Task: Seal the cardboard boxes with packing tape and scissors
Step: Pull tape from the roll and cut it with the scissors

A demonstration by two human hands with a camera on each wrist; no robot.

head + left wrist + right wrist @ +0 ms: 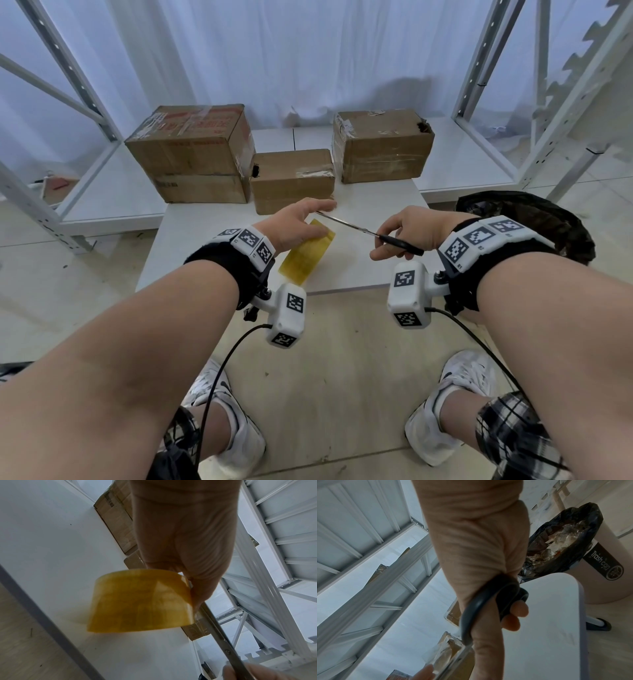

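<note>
Left hand: your left hand (pixel 294 222) held the roll of yellow packing tape (pixel 305 255) above the counter (pixel 191 246), thumb and fingers pinching it at the rim, probably so the free end stayed taut for cutting.
Left grip: grasping the tape; in the left wrist view your fingertips (pixel 200 595) pressed the roll's right edge, where a film of tape seemed to lift away.
Right hand: your right hand (pixel 407 233) was clenched through the black loops of the scissors (pixel 366 233), and the blades reached across to the left hand's fingertips.
Right grip: grasping the scissors' handles; the blades looked nearly together, though I could not tell whether they had bitten tape.
Why so held: both hands met just in front of the smallest cardboard box (pixel 293 180), which suggested a strip was being cut for it.
Boxes: it sat at the counter's far edge, between the large cardboard box (pixel 191 154) on the left and the medium cardboard box (pixel 383 145) on the right; all three showed clear tape already on them.
Trash can: the trash can (pixel 573 555), lined with a black bag, stood beside the counter on your right, handy for scraps.
Hidden: the pulled strip itself was clear and hard to make out; your left palm covered the roll's core, and blur softened both wrist views.
Cut off: the tops of the boxes were seen too obliquely to judge which seams remained open.
</note>
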